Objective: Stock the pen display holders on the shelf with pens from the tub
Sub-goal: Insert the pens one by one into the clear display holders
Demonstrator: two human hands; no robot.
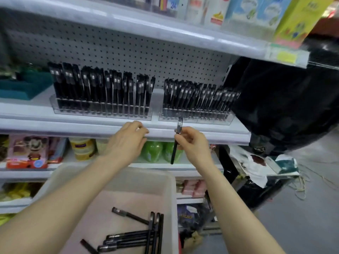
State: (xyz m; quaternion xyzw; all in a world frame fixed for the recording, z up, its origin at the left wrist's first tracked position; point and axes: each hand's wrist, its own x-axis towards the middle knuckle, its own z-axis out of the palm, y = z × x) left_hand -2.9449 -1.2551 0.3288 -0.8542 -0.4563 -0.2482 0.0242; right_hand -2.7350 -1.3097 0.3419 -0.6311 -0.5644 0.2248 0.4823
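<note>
At the near side of the right pen holder [194,119], right hand [192,143] pinches an upright pen [174,153], middle hidden; left hand [126,140] rests relaxed on shelf edge [73,128].

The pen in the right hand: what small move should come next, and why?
Probably lift the pen a little and lower it, tip down, into the right holder. The right hand pinches it upright just in front of that holder, with its top already at the holder's front edge. More pens wait in the tub.
</note>
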